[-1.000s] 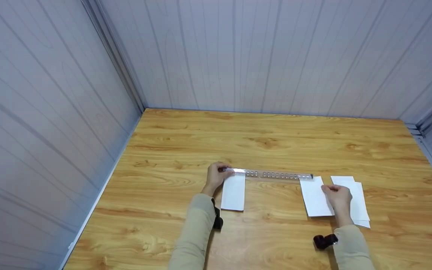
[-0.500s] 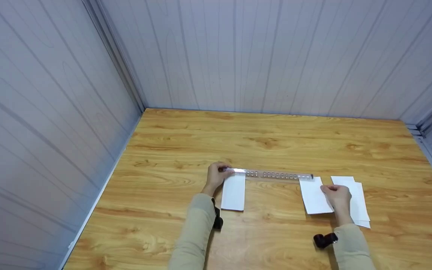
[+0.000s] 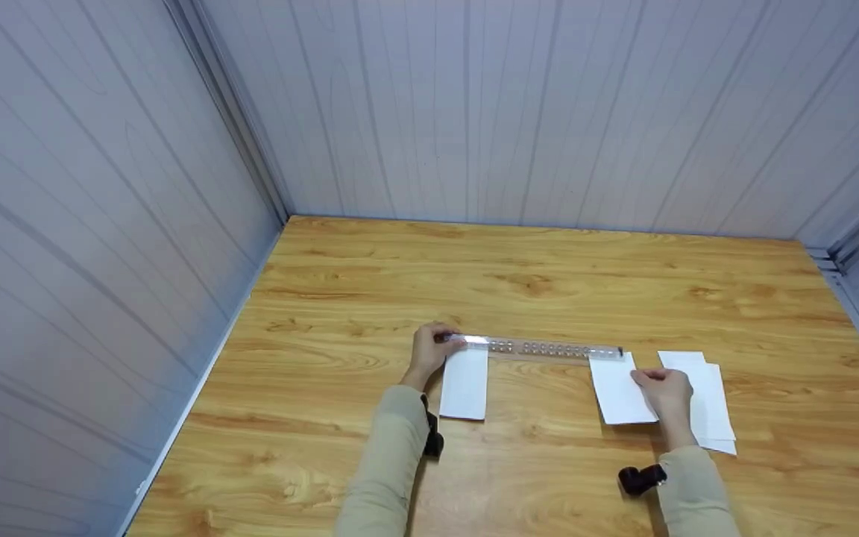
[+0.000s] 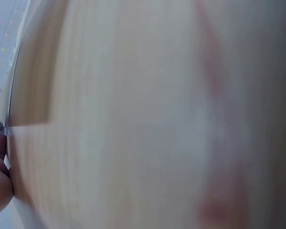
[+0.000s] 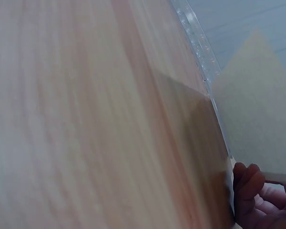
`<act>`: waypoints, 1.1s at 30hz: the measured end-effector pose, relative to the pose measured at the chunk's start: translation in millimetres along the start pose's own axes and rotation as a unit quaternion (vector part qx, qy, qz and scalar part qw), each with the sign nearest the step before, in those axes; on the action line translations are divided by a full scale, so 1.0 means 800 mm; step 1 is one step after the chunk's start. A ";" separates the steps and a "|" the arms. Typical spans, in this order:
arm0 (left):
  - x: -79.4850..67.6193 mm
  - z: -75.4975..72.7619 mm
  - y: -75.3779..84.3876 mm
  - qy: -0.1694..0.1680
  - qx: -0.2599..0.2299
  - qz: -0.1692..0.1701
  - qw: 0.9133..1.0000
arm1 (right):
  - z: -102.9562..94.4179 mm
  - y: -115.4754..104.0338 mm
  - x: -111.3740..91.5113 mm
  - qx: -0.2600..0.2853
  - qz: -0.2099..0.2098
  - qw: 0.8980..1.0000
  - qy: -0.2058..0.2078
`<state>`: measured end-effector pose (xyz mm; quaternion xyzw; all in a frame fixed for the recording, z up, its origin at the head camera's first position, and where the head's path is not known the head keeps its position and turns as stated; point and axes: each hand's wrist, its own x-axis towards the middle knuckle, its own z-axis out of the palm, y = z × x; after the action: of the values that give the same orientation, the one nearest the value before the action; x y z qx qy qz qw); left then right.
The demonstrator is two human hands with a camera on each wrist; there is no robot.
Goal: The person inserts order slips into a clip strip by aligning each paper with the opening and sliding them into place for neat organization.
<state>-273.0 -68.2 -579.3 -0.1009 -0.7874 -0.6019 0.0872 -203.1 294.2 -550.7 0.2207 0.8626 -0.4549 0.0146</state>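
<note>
A clear plastic ruler point(image 3: 556, 348) with rows of round holes spans the middle of the table in the head view. My left hand point(image 3: 428, 350) pinches its left end between thumb and fingers; the ruler's end point(image 4: 0, 125) shows between them in the left wrist view. Under that end lies a narrow white paper point(image 3: 464, 386). My right hand point(image 3: 666, 391) pinches the right edge of another white paper point(image 3: 620, 391), whose top edge meets the ruler's right end. In the right wrist view this paper point(image 5: 257, 105) rises at a slant above my curled fingers point(image 5: 250, 183).
Several overlapping white sheets point(image 3: 714, 406) lie just right of my right hand. The wood-grain table point(image 3: 526, 283) runs back to a pale panel wall point(image 3: 504, 112), with another wall point(image 3: 101, 261) along its left side. A dark camera point(image 3: 640, 479) sits at my right wrist.
My right hand has shifted slightly left with the paper, sliding its top further left along the ruler's end; its lower edge also rose a little. Left hand and ruler stay still.
</note>
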 end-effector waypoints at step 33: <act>-0.003 -0.001 0.007 -0.001 0.016 -0.015 1.000 | 0.016 -0.011 -0.002 0.008 0.010 1.000 -0.003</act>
<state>-269.3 -67.9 -574.7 -0.0882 -0.7984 -0.5904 0.0787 -207.4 279.5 -550.9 0.2284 0.8566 -0.4623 0.0198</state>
